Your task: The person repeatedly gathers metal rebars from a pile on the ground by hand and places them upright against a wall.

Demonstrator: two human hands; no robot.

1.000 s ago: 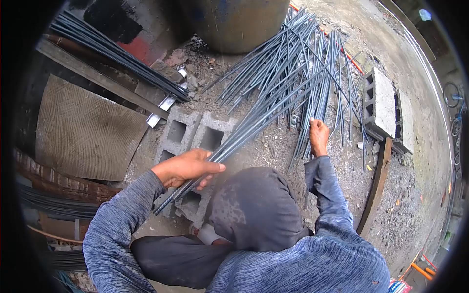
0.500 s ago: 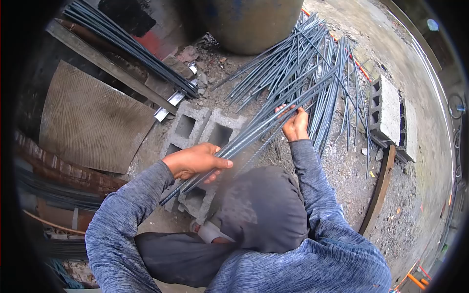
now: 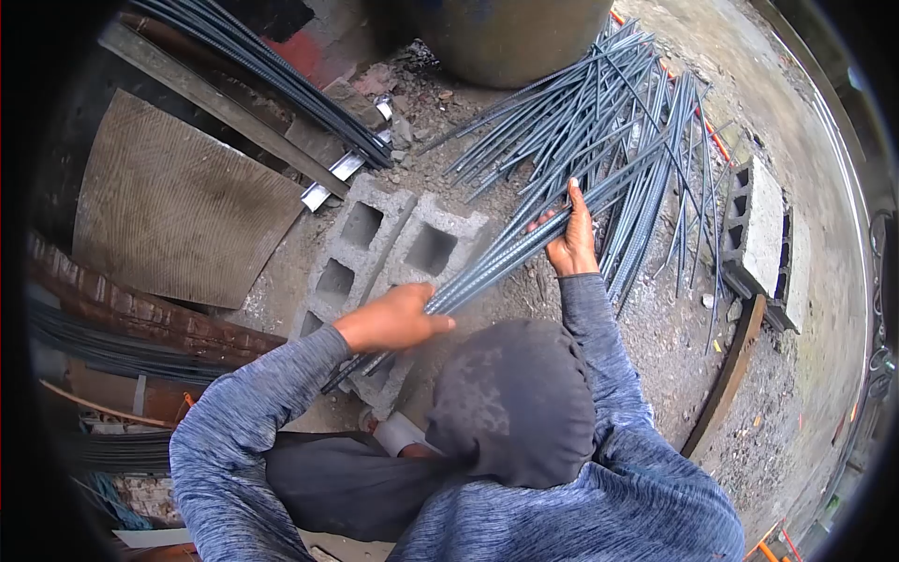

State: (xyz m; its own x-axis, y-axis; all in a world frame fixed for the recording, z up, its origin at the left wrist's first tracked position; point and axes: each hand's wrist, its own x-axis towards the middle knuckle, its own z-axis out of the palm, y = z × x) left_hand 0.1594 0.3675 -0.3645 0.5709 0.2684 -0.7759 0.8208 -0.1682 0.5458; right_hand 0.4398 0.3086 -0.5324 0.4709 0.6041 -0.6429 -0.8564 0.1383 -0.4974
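Observation:
My left hand is wrapped around a bundle of ribbed steel rebars, near the end closest to me. Farther along the same bundle, my right hand cradles the bars from beneath, its thumb raised along their side. The bundle slants from lower left to upper right, above two hollow concrete blocks. Its far end merges with a loose pile of rebars on the ground, so I cannot see where the held bars stop. My bent knee in dark cloth is just below the bundle.
More hollow blocks stand at the right, with a wooden plank leaning by them. A large drum-like container stands behind the pile. At left are a ribbed brown sheet, a long beam and another rebar bundle.
My left hand has shifted slightly right and turned, its back now facing up. My right thumb has risen beside the bars. The whole view has shifted a little.

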